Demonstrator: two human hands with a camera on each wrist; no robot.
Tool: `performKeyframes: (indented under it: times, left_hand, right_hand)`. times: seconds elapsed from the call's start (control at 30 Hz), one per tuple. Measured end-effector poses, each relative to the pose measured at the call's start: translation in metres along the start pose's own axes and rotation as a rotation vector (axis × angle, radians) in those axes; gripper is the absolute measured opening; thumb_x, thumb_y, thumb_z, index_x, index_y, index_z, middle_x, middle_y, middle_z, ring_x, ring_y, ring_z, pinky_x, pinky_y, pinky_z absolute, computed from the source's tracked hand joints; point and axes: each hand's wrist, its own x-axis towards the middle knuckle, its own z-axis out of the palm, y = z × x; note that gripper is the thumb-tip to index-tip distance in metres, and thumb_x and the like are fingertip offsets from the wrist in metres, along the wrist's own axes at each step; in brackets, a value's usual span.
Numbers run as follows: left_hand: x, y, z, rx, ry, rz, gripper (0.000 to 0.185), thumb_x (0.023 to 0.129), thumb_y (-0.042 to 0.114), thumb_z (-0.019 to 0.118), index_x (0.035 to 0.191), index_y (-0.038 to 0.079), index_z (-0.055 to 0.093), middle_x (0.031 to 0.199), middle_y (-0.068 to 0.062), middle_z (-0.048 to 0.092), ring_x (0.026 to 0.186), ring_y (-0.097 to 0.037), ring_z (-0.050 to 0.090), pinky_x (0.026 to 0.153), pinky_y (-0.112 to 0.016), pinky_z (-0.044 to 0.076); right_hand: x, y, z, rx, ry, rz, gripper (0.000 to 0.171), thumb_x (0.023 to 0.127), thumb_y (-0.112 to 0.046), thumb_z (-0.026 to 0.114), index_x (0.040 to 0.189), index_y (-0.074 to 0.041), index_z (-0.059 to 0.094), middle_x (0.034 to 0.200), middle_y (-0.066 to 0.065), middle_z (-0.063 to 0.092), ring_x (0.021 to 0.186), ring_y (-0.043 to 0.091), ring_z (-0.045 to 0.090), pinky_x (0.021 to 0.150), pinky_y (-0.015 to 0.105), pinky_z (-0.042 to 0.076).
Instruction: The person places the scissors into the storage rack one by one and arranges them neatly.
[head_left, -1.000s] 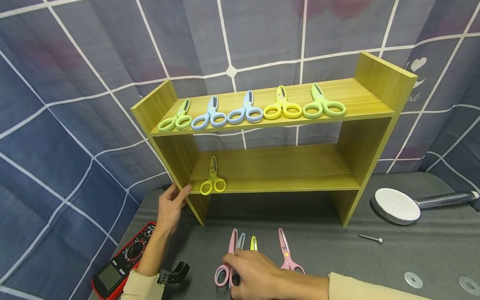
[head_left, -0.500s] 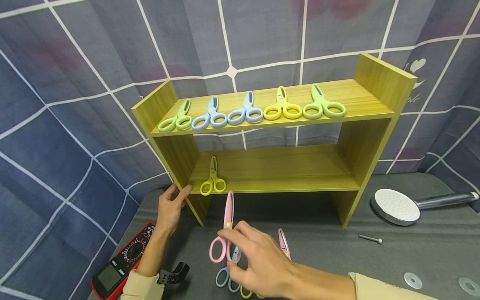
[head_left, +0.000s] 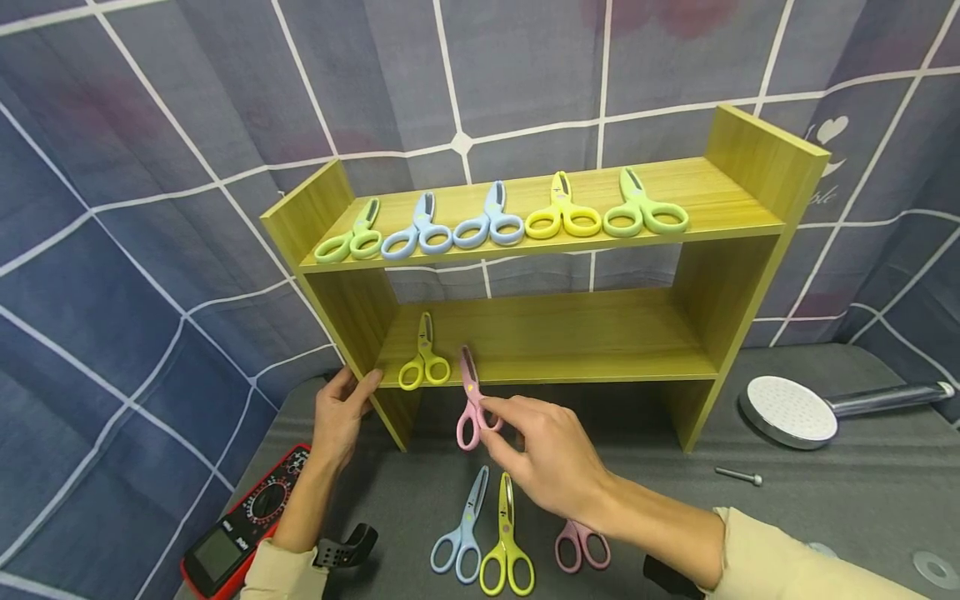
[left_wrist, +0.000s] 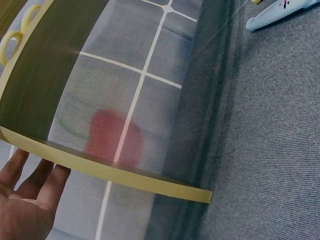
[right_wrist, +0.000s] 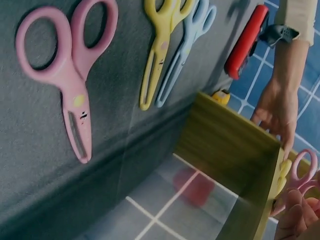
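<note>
My right hand (head_left: pixel 551 454) pinches pink scissors (head_left: pixel 470 390) by a handle loop, blades pointing up. Their blades overlap the wooden shelf's (head_left: pixel 585 333) lower board, right of yellow scissors (head_left: pixel 425 358) lying there; contact is unclear. My left hand (head_left: pixel 339 417) holds the shelf's left side panel, thumb at the front edge and fingers against the outside, as the left wrist view shows. On the grey table lie blue scissors (head_left: pixel 463 529), yellow scissors (head_left: pixel 507 542) and another pink pair (right_wrist: pixel 75 95), which my right forearm partly hides in the head view.
Several green, blue and yellow scissors (head_left: pixel 491 221) line the top board. A red multimeter (head_left: pixel 251 517) lies at left. On the right are a shower head (head_left: pixel 795 412), a bolt (head_left: pixel 738 476) and a washer (head_left: pixel 936 569). A tile-patterned curtain (head_left: pixel 525 75) hangs behind.
My right hand has lifted the pink scissors off the table and carried them up to the lower board, uncovering the blue and yellow pairs. My left hand stays on the shelf.
</note>
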Motion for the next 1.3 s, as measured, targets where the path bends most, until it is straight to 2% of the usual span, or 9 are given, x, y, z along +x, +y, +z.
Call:
performKeyframes:
  times: [0.27, 0.4, 0.53, 0.63, 0.73, 0.97, 1.07, 1.17, 1.3]
  left_hand:
    - [0.0, -0.001, 0.0, -0.014, -0.001, 0.0, 0.029, 0.096, 0.001, 0.062, 0.123, -0.008, 0.062, 0.094, 0.002, 0.07, 0.084, -0.01, 0.065, 0.07, -0.027, 0.056]
    - [0.0, -0.001, 0.0, -0.01, 0.001, -0.001, 0.03, 0.096, 0.001, 0.062, 0.124, -0.008, 0.061, 0.094, 0.002, 0.07, 0.084, -0.01, 0.065, 0.07, -0.027, 0.056]
    - [0.0, -0.001, 0.0, 0.007, 0.005, -0.008, 0.032, 0.096, 0.002, 0.063, 0.126, -0.009, 0.06, 0.095, 0.003, 0.071, 0.084, -0.01, 0.065, 0.07, -0.027, 0.055]
    - [0.0, -0.001, 0.0, 0.011, 0.005, -0.009, 0.033, 0.096, 0.002, 0.063, 0.126, -0.01, 0.059, 0.096, 0.003, 0.071, 0.084, -0.01, 0.065, 0.071, -0.027, 0.056]
    - [0.0, 0.0, 0.0, 0.009, 0.008, -0.008, 0.033, 0.096, 0.002, 0.063, 0.126, -0.01, 0.059, 0.096, 0.003, 0.071, 0.084, -0.01, 0.065, 0.071, -0.027, 0.056]
    - [-0.001, 0.001, 0.0, -0.004, 0.011, 0.002, 0.032, 0.095, 0.001, 0.063, 0.126, -0.008, 0.061, 0.096, 0.003, 0.071, 0.084, -0.01, 0.065, 0.069, -0.027, 0.056]
    - [-0.001, 0.001, 0.0, -0.013, 0.008, 0.01, 0.031, 0.095, 0.0, 0.063, 0.125, -0.008, 0.061, 0.096, 0.002, 0.071, 0.084, -0.01, 0.066, 0.069, -0.027, 0.056]
    - [-0.001, 0.0, 0.0, -0.015, 0.004, 0.017, 0.03, 0.096, 0.0, 0.062, 0.125, -0.009, 0.061, 0.096, 0.002, 0.071, 0.084, -0.01, 0.066, 0.069, -0.027, 0.056]
    - [-0.001, -0.001, 0.0, 0.002, 0.004, 0.023, 0.032, 0.096, 0.001, 0.062, 0.126, -0.01, 0.059, 0.097, 0.003, 0.071, 0.085, -0.01, 0.065, 0.07, -0.027, 0.056]
  right_hand:
    - [0.008, 0.008, -0.003, -0.074, -0.022, 0.071, 0.031, 0.089, -0.017, 0.074, 0.119, -0.008, 0.072, 0.084, -0.009, 0.067, 0.053, -0.001, 0.037, 0.048, 0.022, 0.034]
    - [0.017, 0.013, -0.001, -0.109, -0.049, 0.12, 0.028, 0.09, -0.016, 0.072, 0.117, -0.008, 0.072, 0.084, -0.008, 0.068, 0.054, 0.002, 0.041, 0.05, 0.024, 0.036]
    - [0.025, 0.018, 0.001, -0.124, -0.064, 0.15, 0.023, 0.09, -0.013, 0.071, 0.113, -0.009, 0.073, 0.076, -0.009, 0.064, 0.057, 0.004, 0.045, 0.051, 0.026, 0.038]
    - [0.029, 0.02, 0.0, -0.152, -0.084, 0.164, 0.017, 0.091, -0.013, 0.07, 0.107, -0.011, 0.074, 0.065, -0.012, 0.054, 0.054, 0.004, 0.043, 0.048, 0.026, 0.035]
    - [0.033, 0.021, -0.001, -0.184, -0.111, 0.195, 0.017, 0.092, -0.015, 0.069, 0.108, -0.011, 0.075, 0.059, -0.013, 0.046, 0.048, 0.004, 0.037, 0.044, 0.026, 0.03]
    - [0.042, 0.021, -0.002, -0.177, -0.158, 0.287, 0.024, 0.097, -0.021, 0.065, 0.117, -0.012, 0.074, 0.046, -0.017, 0.052, 0.04, -0.003, 0.046, 0.042, 0.028, 0.035]
    - [0.043, 0.02, -0.001, -0.222, -0.165, 0.27, 0.022, 0.097, -0.024, 0.064, 0.114, -0.014, 0.075, 0.052, -0.016, 0.054, 0.046, 0.002, 0.047, 0.046, 0.031, 0.038]
    - [0.044, 0.019, 0.001, -0.266, -0.176, 0.246, 0.021, 0.097, -0.026, 0.064, 0.111, -0.015, 0.076, 0.062, -0.008, 0.06, 0.052, 0.01, 0.047, 0.049, 0.034, 0.041]
    - [0.043, 0.017, 0.004, -0.285, -0.206, 0.245, 0.026, 0.096, -0.028, 0.064, 0.116, -0.015, 0.073, 0.074, 0.001, 0.068, 0.057, 0.016, 0.052, 0.05, 0.036, 0.043]
